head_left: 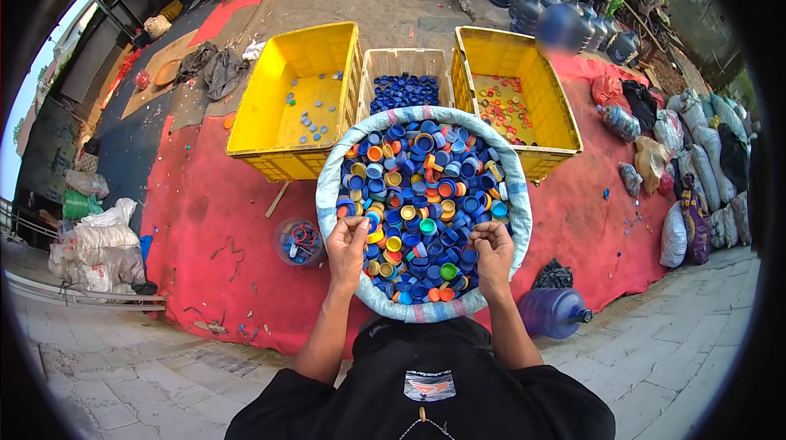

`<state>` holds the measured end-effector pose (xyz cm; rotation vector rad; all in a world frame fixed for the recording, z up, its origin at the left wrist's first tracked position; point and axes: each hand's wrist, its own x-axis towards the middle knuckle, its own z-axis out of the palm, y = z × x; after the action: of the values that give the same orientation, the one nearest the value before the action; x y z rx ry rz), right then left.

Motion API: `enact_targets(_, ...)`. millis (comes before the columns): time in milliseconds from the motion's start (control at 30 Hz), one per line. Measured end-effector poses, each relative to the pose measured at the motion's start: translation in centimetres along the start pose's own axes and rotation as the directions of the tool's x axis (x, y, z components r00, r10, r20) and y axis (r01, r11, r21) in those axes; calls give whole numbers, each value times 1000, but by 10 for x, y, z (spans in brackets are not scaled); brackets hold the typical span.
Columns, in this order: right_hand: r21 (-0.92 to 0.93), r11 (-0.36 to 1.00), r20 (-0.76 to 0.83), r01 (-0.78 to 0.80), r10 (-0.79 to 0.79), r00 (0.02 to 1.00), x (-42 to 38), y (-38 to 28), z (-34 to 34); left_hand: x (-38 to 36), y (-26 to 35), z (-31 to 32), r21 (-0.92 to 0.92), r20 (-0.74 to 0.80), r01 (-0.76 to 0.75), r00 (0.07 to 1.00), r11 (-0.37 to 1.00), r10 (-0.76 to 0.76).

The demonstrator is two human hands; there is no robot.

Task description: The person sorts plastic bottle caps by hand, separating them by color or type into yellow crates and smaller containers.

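A round sack with a rolled pale-blue, striped rim (pixel 330 186) stands before me, full of mixed plastic bottle caps (pixel 426 211). Most caps are blue; others are orange, yellow, gold, green and white. Over the sack's left side, my left hand (pixel 347 248) is closed in a pinch, its fingertips beside blue and yellow caps. My right hand (pixel 493 256) is above the right side, fingers curled in against the thumb near some blue caps. Whatever either pinch holds, if anything, is too small or hidden to make out.
Beyond the sack stand a left yellow crate (pixel 246 145) with a few pale caps, a whitish crate (pixel 446 59) of blue caps, and a right yellow crate (pixel 565 125) with red and orange caps. A small tub (pixel 300 242) and a water jug (pixel 550 313) flank the sack.
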<state>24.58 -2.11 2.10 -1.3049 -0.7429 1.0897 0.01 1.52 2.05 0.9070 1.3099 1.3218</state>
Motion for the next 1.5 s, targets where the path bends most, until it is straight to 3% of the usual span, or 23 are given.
enact_targets(100,-306,947,64,99,-83,995,11,3,-4,-8,-3,10,-2,20,26,999,1000,-26)
enact_targets(167,-547,756,198,360,-300,933,21,-4,-1,-17,-4,18,1,24,67,997,998,-67)
enact_targets(233,-658,502,373,561,-429,822,34,-21,6,-20,-10,23,-19,29,79,997,997,-78)
enact_targets(600,-716,441,466,541,-275,841,60,-7,36,-30,-13,11,-23,-1,107,994,994,-107)
enact_targets(733,-661,464,531,589,-265,805,73,-5,60,-30,-16,5,-38,-7,112,994,993,-112)
enact_targets(867,-695,228,638,682,-240,731,91,-1,83,-28,-16,3,-9,-5,71,997,997,-72)
enact_targets(900,-721,153,657,676,-156,737,95,-1,86,-28,-15,3,-11,-5,64,998,998,-64)
enact_targets(1000,-667,104,740,737,-21,672,99,-8,94,-25,-13,0,4,7,52,999,999,-52)
enact_targets(1233,-613,-16,788,790,-85,610,104,2,90,-8,-14,1,145,39,-41,999,989,36)
enact_targets(1333,-646,96,740,757,-166,652,97,-3,81,2,-12,7,270,62,-108,994,957,94)
enact_targets(1433,-617,379,627,690,-294,722,84,-15,68,21,-6,14,444,107,-169,985,880,135)
enact_targets(1500,-585,614,508,530,-233,829,70,-24,62,34,-9,19,571,146,-241,971,785,191)
